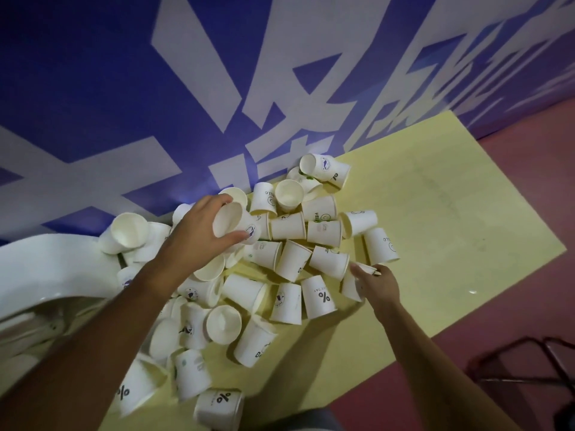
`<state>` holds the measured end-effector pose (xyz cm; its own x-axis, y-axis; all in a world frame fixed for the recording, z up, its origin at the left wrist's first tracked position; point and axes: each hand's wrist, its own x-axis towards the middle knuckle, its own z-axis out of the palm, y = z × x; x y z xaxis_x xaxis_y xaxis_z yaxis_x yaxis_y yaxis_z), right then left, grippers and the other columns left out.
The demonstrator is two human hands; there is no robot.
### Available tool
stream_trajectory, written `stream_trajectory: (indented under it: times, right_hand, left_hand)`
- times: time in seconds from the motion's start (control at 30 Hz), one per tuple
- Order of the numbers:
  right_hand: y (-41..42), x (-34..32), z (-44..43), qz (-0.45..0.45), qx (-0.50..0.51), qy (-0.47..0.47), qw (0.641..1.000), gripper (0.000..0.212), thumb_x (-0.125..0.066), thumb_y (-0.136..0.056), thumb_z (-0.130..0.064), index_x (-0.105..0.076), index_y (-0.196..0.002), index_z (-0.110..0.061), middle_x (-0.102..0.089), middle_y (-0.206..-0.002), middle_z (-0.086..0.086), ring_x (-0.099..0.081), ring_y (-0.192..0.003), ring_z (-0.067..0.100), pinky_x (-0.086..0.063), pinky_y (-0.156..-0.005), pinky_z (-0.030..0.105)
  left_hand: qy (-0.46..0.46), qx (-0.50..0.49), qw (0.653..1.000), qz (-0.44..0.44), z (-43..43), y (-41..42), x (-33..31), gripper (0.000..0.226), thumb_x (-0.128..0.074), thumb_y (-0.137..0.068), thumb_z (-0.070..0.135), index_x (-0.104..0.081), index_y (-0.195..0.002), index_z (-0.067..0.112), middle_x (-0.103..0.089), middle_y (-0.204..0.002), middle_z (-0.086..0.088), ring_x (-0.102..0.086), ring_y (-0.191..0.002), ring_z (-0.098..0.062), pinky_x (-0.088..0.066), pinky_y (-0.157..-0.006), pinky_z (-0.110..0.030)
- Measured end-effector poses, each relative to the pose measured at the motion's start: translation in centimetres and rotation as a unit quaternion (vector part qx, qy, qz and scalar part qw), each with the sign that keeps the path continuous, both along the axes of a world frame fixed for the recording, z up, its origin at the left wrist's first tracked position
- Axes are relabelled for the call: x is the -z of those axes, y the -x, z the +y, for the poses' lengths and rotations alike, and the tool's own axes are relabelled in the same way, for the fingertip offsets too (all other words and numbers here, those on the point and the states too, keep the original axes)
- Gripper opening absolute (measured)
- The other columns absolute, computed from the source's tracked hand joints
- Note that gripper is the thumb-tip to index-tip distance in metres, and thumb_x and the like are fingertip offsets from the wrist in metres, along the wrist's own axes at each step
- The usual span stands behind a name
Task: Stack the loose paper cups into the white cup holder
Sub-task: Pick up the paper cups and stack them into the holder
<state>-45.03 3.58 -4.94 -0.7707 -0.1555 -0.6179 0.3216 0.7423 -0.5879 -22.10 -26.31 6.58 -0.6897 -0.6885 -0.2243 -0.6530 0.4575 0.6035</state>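
Here, left hand (193, 234) grips a white paper cup (231, 219), print seemingly blue.

Place: likely an event or activity room.
Wall: purple banner (93, 88) with huge white lettering, directly behind the yellow table (435, 197).
Floor: dull red (513, 275), right of the table.
Furniture: black metal frame (529, 359), off the table's near-right edge.

Loose paper cups (292, 264) lie heaped, mostly tipped, beside the white cup holder (46, 262).
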Motion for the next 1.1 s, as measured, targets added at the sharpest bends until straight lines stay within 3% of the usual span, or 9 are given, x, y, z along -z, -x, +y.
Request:
stream_trajectory:
  times: [0.17, 0.27, 0.43, 0.57, 0.63, 0.73, 0.87, 1.03, 1.1]
  right_hand:
    - [-1.6, -3.9, 0.2, 0.090, -0.026, 0.064, 0.994, 0.033, -0.081, -0.082, -0.038, -0.067, -0.107, -0.020, -0.073, -0.095, -0.008, -0.071, -0.088, 0.013, -0.055, -0.072, 0.031]
    - [-3.3, -7.2, 0.1, 0.139, -0.057, 0.116, 0.982, 0.038, -0.082, -0.084, -0.037, -0.063, -0.114, -0.025, -0.069, -0.104, -0.014, -0.067, -0.094, 0.001, -0.055, -0.075, 0.027]
    - [-7.6, -12.2, -1.7, 0.198, -0.144, 0.183, 0.952, 0.052, -0.085, -0.081, -0.029, -0.055, -0.124, -0.033, -0.063, -0.116, -0.023, -0.063, -0.104, 0.000, -0.053, -0.082, 0.021]
    - [-12.9, -14.9, -4.3, 0.217, -0.242, 0.227, 0.918, 0.072, -0.088, -0.078, -0.027, -0.051, -0.140, -0.027, -0.057, -0.134, -0.020, -0.056, -0.121, 0.001, -0.047, -0.092, 0.013]
    - [-15.9, -15.8, -5.9, 0.219, -0.275, 0.245, 0.904, 0.075, -0.090, -0.075, -0.026, -0.053, -0.139, -0.025, -0.058, -0.133, -0.018, -0.054, -0.121, -0.002, -0.045, -0.090, 0.009]
    - [-21.2, -16.4, -8.2, 0.216, -0.323, 0.259, 0.884, 0.077, -0.092, -0.071, -0.034, -0.055, -0.137, -0.027, -0.060, -0.131, -0.017, -0.056, -0.120, -0.001, -0.045, -0.089, 0.008]
    - [-28.5, -16.7, -11.0, 0.198, -0.385, 0.262, 0.863, 0.074, -0.089, -0.072, -0.047, -0.051, -0.134, -0.040, -0.054, -0.128, -0.031, -0.052, -0.115, -0.012, -0.043, -0.085, 0.002]
    - [-37.1, -16.1, -14.0, 0.161, -0.420, 0.291, 0.844, 0.074, -0.087, -0.071, -0.051, -0.054, -0.136, -0.038, -0.059, -0.130, -0.024, -0.056, -0.116, -0.004, -0.048, -0.087, 0.011]
    - [-39.9, -15.8, -15.2, 0.154, -0.435, 0.298, 0.835, 0.072, -0.087, -0.071, -0.051, -0.054, -0.134, -0.038, -0.059, -0.128, -0.024, -0.056, -0.117, -0.002, -0.049, -0.088, 0.018]
  left_hand:
    - [-0.007, -0.007, 0.999, 0.032, 1.0, -1.0, -0.6, 0.066, -0.065, -0.087, 0.061, -0.050, -0.144, 0.032, -0.050, -0.143, 0.007, -0.049, -0.129, -0.016, -0.044, -0.099, -0.035]
    - [-0.008, -0.016, 0.997, 0.075, 1.8, -2.7, -1.1, 0.059, -0.059, -0.090, 0.062, -0.055, -0.141, 0.033, -0.051, -0.142, 0.008, -0.047, -0.134, -0.015, -0.046, -0.106, -0.041]
    - [-0.017, -0.038, 0.991, 0.130, 3.9, -6.7, -1.7, 0.058, -0.076, -0.086, 0.045, -0.055, -0.138, 0.031, -0.055, -0.137, 0.011, -0.052, -0.125, -0.010, -0.045, -0.105, -0.033]
    - [-0.031, -0.073, 0.987, 0.140, 5.4, -11.5, -3.0, 0.072, -0.086, -0.073, 0.050, -0.054, -0.136, 0.034, -0.054, -0.131, 0.022, -0.047, -0.119, 0.003, -0.039, -0.099, -0.021]
    - [-0.029, -0.077, 0.987, 0.140, 5.5, -14.3, -3.7, 0.081, -0.087, -0.063, 0.061, -0.056, -0.133, 0.034, -0.054, -0.129, 0.021, -0.048, -0.116, 0.004, -0.039, -0.098, -0.019]
    - [-0.028, -0.094, 0.984, 0.146, 5.5, -19.8, -4.4, 0.082, -0.083, -0.055, 0.069, -0.057, -0.126, 0.039, -0.052, -0.120, 0.030, -0.047, -0.109, 0.015, -0.035, -0.090, -0.004]
    - [-0.009, -0.128, 0.973, 0.192, 5.9, -28.5, -4.5, 0.068, -0.087, -0.071, 0.056, -0.060, -0.129, 0.035, -0.057, -0.131, 0.017, -0.053, -0.122, -0.002, -0.045, -0.099, -0.021]
    - [0.041, -0.191, 0.962, 0.190, 6.3, -38.7, -3.5, 0.064, -0.087, -0.076, 0.037, -0.061, -0.132, 0.025, -0.057, -0.133, 0.013, -0.052, -0.128, -0.005, -0.042, -0.105, -0.020]
    - [0.041, -0.222, 0.957, 0.181, 6.3, -41.7, -3.1, 0.067, -0.087, -0.073, 0.041, -0.060, -0.132, 0.025, -0.058, -0.133, 0.012, -0.053, -0.125, -0.004, -0.042, -0.102, -0.017]
